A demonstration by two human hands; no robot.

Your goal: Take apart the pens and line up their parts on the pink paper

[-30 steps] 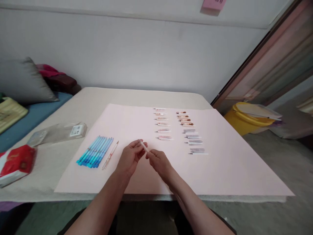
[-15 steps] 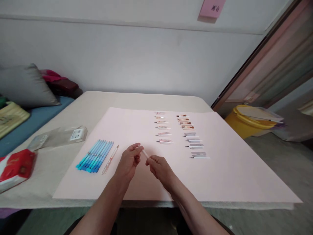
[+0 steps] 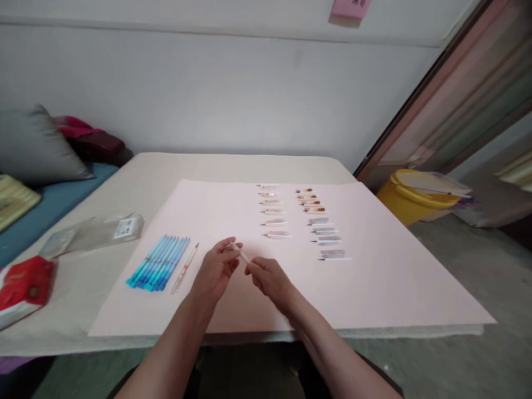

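Observation:
A slim pale pen (image 3: 241, 253), possibly only its barrel, is pinched between my two hands above the pink sheet (image 3: 374, 293). My left hand (image 3: 216, 267) closes its fingertips on the upper left end. The lower right end is in the closed fingers of my right hand (image 3: 271, 280), which hide it. Left of my left hand lies a single clear pen with reddish print (image 3: 185, 269). Beyond it is a row of several blue pens (image 3: 160, 263). Disassembled pen parts with dark-tipped white refills lie in two columns, a left one (image 3: 274, 221) and a right one (image 3: 318, 209).
A clear plastic package (image 3: 95, 233) and a red tissue pack (image 3: 29, 282) lie on the table's left side (image 3: 91, 293). A grey cushion (image 3: 37, 144) sits beyond on a blue surface. To the right stands a yellow bucket (image 3: 397, 199) on the floor. Behind the table rises a white wall (image 3: 233, 94).
The view has shifted slightly. Both hands still hold the pale pen between them, and more of it shows at my left fingertips. The laid-out pens and parts have stayed put.

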